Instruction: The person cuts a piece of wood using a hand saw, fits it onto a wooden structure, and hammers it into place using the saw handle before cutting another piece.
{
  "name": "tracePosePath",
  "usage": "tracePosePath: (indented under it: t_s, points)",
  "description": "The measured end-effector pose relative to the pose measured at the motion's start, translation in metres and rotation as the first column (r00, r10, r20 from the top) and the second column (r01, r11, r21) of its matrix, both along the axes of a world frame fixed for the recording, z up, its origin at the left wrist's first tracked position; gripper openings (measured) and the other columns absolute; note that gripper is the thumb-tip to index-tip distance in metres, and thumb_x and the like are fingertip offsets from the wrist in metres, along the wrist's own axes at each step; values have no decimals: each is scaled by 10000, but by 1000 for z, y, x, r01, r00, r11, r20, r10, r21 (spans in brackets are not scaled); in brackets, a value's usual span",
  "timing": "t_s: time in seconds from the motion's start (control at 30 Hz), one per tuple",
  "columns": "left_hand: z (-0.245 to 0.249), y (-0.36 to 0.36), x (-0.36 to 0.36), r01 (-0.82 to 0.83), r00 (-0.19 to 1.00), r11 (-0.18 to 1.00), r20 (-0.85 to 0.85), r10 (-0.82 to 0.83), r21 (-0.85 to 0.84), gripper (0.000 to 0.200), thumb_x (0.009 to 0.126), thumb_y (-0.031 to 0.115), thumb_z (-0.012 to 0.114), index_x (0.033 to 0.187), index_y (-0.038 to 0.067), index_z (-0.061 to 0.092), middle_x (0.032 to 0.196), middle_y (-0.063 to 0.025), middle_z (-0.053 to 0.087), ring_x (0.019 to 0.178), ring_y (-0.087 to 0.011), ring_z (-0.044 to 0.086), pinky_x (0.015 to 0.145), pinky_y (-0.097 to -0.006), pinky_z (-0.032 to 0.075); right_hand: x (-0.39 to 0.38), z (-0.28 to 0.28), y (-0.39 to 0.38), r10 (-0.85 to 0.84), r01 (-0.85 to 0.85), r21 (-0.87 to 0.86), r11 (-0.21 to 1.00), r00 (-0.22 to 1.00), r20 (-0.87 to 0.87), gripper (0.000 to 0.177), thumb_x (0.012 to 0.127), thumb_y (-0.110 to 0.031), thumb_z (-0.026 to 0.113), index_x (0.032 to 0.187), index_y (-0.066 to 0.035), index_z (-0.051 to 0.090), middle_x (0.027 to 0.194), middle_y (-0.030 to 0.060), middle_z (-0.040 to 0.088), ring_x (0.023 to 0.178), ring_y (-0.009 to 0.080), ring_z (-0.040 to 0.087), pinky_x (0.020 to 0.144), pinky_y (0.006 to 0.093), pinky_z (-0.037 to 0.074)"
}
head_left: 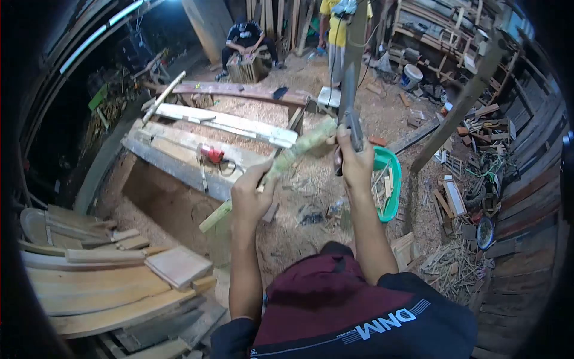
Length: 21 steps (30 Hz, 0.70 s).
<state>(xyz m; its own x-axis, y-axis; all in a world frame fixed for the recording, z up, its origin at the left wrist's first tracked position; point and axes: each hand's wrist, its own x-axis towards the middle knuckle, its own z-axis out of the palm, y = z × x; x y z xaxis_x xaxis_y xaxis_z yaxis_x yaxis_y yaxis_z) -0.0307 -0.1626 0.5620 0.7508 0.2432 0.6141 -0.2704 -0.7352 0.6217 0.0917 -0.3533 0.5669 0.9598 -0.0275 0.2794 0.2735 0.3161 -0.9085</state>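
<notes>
The left hand [251, 197] is gripping a greenish bamboo stick [294, 152] near its lower end, holding it slanted up to the right. The right hand [357, 164], set apart from the left, is clamping on a long blade [351, 72] just beside the stick's upper tip, above a green basin [391, 182].

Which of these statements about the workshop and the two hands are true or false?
1. The left hand grips a greenish stick. True.
2. The right hand is empty. False: it grips a long grey tool, raised upright.
3. A red power tool lies on the workbench. True.
4. The basin behind the right hand is blue. False: it is green.
5. Nobody else is in view. False: a seated person and a person in yellow are in the background.
</notes>
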Motion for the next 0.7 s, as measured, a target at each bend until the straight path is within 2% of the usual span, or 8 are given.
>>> tracePosePath:
  t_s: [0.17, 0.23, 0.3, 0.37, 0.47, 0.53, 0.6, 0.7]
  points:
    - [-79, 32, -1, -119, 990, 993, -79, 119, 9, 263, 796, 66, 735, 1046, 7, 677, 1023, -170, 694, 942, -339, 664, 826, -398, 517, -6, -57, 2, -125, 117, -112, 987, 990, -62, 274, 995, -297, 613, 908, -39, 585, 699, -54, 490, 617, 36, 436, 551, 244, 354]
    - [-114, 40, -4, -170, 979, 981, -102, 179, 89, 276, 788, 68, 739, 1052, 20, 674, 1026, -160, 689, 943, -341, 649, 826, -412, 505, -11, -76, 3, -72, 63, -195, 979, 997, -40, 270, 1000, -293, 602, 907, -41, 576, 697, -60, 481, 622, 34, 432, 553, 237, 343]
    - [-164, 43, -3, -212, 962, 976, -164, 216, 40, 287, 783, 68, 740, 1059, 32, 672, 1022, -148, 688, 948, -340, 639, 831, -421, 496, -12, -107, -2, 16, -34, -309, 951, 998, -60, 312, 1023, -322, 542, 890, -40, 546, 691, -46, 465, 610, 43, 421, 552, 229, 325]
    - [-198, 43, 0, -238, 922, 971, -316, 225, -4, 312, 783, 76, 739, 1085, 45, 668, 1024, -133, 686, 973, -344, 626, 858, -428, 485, -17, -132, -4, 91, -128, -192, 973, 978, -187, 343, 1036, -339, 495, 886, -33, 538, 702, -28, 469, 616, 57, 425, 558, 229, 326]
    - [-263, 39, 11, -294, 900, 955, -321, 293, 47, 330, 779, 85, 740, 1098, 49, 666, 1004, -132, 682, 943, -345, 618, 861, -432, 480, -30, -179, -9, 186, -197, 1, 980, 924, -334, 372, 1050, -332, 418, 870, -22, 519, 731, 4, 492, 651, 82, 448, 584, 230, 340]
    - [-313, 48, 29, -295, 876, 952, -375, 303, 79, 319, 792, 108, 721, 1101, 46, 668, 1004, -134, 668, 937, -339, 598, 866, -436, 471, -35, -202, -11, 221, -257, -25, 966, 873, -434, 317, 1040, -289, 429, 910, -26, 548, 751, -1, 511, 686, 82, 458, 603, 235, 350]
    - [-364, 62, 49, -324, 834, 939, -433, 342, 117, 306, 804, 109, 703, 1101, 46, 669, 1006, -133, 660, 944, -335, 588, 868, -439, 467, -26, -244, -6, 167, -368, -302, 879, 833, -527, 277, 1022, -270, 456, 940, -37, 581, 752, -8, 519, 665, 70, 448, 592, 236, 349]
    - [-443, 91, 93, -306, 835, 934, -418, 357, 187, 297, 826, 92, 663, 1120, 52, 662, 1007, -134, 653, 973, -334, 583, 875, -438, 463, -2, -346, -8, 255, -463, -180, 868, 726, -639, 251, 978, -262, 519, 863, -55, 603, 696, -25, 511, 634, 61, 455, 583, 237, 354]
